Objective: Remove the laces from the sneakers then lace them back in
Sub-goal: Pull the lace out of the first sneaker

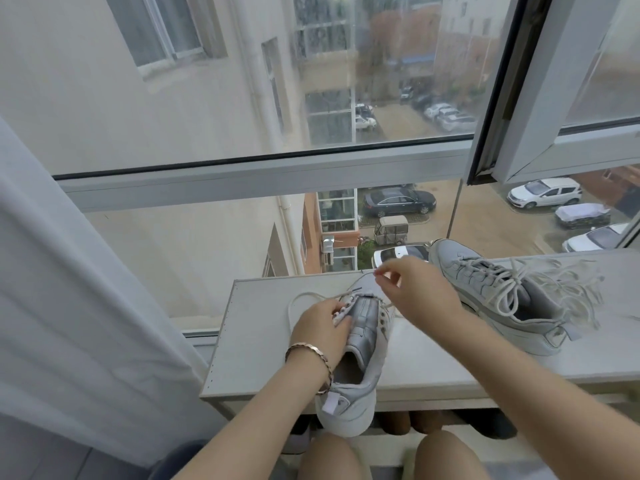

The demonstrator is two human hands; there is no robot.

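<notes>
The sneaker (347,408), white with a silver tongue, lies on the desk (256,344) with its toe toward the window (277,174). Its heel hangs over the desk's near edge, above the person's knees. The left hand (323,327) grips the sneaker from its left side, fingers curled over the eyelet row and thumb against the tongue. A bracelet (311,351) sits on that wrist, beside the sneaker's collar.

The right hand (415,289) is raised over the sneaker's toe. Its thumb and forefinger pinch one end of the lace (290,311), the other fingers loosely curled. From the pinch the lace runs down to the upper eyelets on the sneaker's right side. Another stretch of it loops out over the desk to the sneaker's left and comes back under the left hand's fingers. The lower eyelets on the right side show bare.

A second sneaker (512,306), grey, rests on the desk to the right of the first and a little beyond it, toe to the glass. It is fully laced, with the bow and loose ends spread across its top. A pale curtain (69,306) hangs well to the sneaker's left.
</notes>
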